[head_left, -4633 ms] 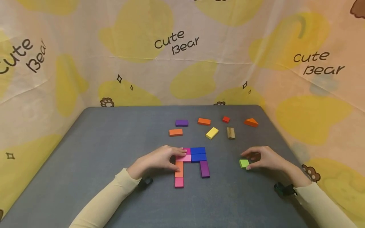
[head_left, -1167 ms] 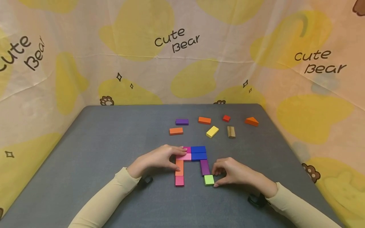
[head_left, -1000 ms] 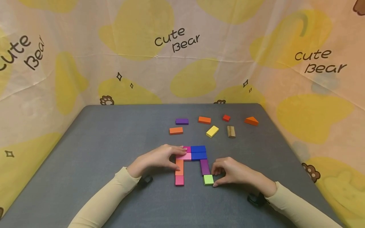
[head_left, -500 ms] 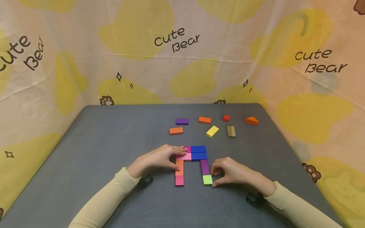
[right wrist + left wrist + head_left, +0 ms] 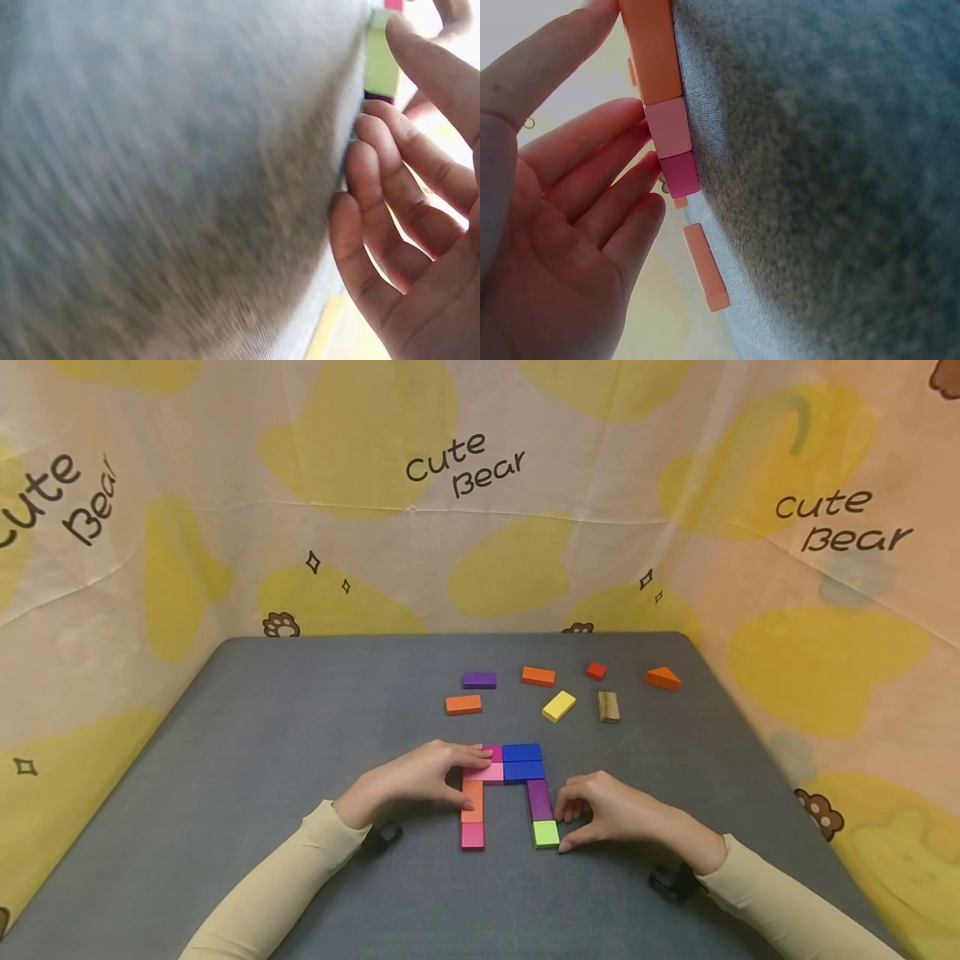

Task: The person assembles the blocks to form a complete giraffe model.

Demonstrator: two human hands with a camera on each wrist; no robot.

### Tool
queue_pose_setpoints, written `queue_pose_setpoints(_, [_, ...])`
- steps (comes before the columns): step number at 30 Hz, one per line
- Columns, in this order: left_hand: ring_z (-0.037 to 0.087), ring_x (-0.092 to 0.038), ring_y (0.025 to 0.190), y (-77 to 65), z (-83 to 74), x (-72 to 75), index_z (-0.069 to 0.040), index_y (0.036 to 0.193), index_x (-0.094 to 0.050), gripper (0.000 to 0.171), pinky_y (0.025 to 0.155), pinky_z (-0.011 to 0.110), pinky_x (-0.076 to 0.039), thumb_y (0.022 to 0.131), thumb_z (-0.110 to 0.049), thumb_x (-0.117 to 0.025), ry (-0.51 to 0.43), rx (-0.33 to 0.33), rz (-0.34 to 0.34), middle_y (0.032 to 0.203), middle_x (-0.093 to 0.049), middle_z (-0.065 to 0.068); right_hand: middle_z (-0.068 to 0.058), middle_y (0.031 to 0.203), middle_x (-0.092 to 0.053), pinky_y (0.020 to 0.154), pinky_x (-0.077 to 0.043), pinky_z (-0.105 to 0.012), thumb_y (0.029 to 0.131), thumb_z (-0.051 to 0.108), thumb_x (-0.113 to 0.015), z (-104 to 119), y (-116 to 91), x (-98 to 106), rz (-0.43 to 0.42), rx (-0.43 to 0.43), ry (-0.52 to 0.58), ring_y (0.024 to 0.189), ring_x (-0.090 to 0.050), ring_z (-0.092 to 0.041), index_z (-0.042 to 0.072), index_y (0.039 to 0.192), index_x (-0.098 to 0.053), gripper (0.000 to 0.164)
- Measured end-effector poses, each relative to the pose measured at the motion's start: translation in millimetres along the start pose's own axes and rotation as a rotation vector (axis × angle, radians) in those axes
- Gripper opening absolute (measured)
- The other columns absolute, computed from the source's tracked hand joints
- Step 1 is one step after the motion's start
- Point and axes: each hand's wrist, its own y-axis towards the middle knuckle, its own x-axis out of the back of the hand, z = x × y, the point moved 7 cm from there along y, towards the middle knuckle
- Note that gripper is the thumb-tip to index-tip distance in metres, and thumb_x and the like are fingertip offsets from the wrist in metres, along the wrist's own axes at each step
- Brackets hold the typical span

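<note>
In the head view, the left hand (image 5: 423,777) rests on the arrangement of wooden blocks. Its fingertips touch the pink block (image 5: 486,772) and magenta block (image 5: 493,752), and the thumb lies on the orange block (image 5: 472,810) of the left leg. A dark pink block (image 5: 472,837) ends that leg. Two blue blocks (image 5: 522,760) sit beside the pinks, with a purple block (image 5: 539,800) below. The right hand (image 5: 611,810) has curled fingers at the green block (image 5: 546,835), below the purple; the right wrist view shows its thumb on the green block's (image 5: 382,64) near end.
Behind lie loose blocks: violet (image 5: 478,681), orange (image 5: 463,705), another orange (image 5: 538,677), yellow (image 5: 558,706), red (image 5: 596,671), wood-grained (image 5: 608,707) and an orange triangle (image 5: 662,678). Patterned cloth (image 5: 487,552) surrounds the grey tabletop (image 5: 300,710) at the back and sides.
The right hand has brought the green block from the right to the purple block's near end, then nudged it slightly left. The left hand has stayed on the blocks.
</note>
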Motion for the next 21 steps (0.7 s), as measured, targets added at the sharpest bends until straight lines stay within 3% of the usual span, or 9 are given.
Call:
queue_pose_setpoints(5, [0.012, -0.040, 0.136, -1.4, -0.4, 0.2, -0.020, 0.136, -0.054, 0.064, 0.109, 0.040, -0.036, 0.079, -0.040, -0.075, -0.011, 0.009, 0.005, 0.143, -0.048, -0.003, 0.008, 0.088, -0.066, 0.070, -0.054, -0.022, 0.074, 0.043, -0.079, -11.0, 3.5, 22.9, -0.102, -0.002, -0.021, 0.079, -0.061, -0.005, 0.018, 0.095, -0.069, 0.034])
queue_pose_setpoints(13, [0.012, -0.040, 0.136, -2.7, -0.1, 0.7, -0.020, 0.136, -0.054, 0.064, 0.109, 0.040, -0.036, 0.079, -0.040, -0.074, -0.009, 0.007, 0.001, 0.143, -0.049, -0.003, -0.007, 0.102, -0.070, 0.081, -0.055, -0.039, 0.073, 0.030, -0.082, -49.5, 23.2, 72.0, -0.371, -0.126, -0.084, 0.092, -0.066, -0.020, 0.006, 0.109, -0.068, 0.045])
queue_pose_setpoints(21, [0.012, -0.039, 0.136, -0.8, -0.9, 0.2, -0.020, 0.137, -0.053, 0.065, 0.109, 0.040, -0.037, 0.079, -0.040, -0.075, -0.019, 0.001, 0.004, 0.144, -0.048, -0.004, -0.016, 0.114, -0.067, 0.087, -0.051, -0.047, 0.075, 0.030, -0.080, -92.5, 45.8, 85.2, -0.468, -0.294, -0.147, 0.102, -0.064, -0.030, 0.000, 0.122, -0.062, 0.059])
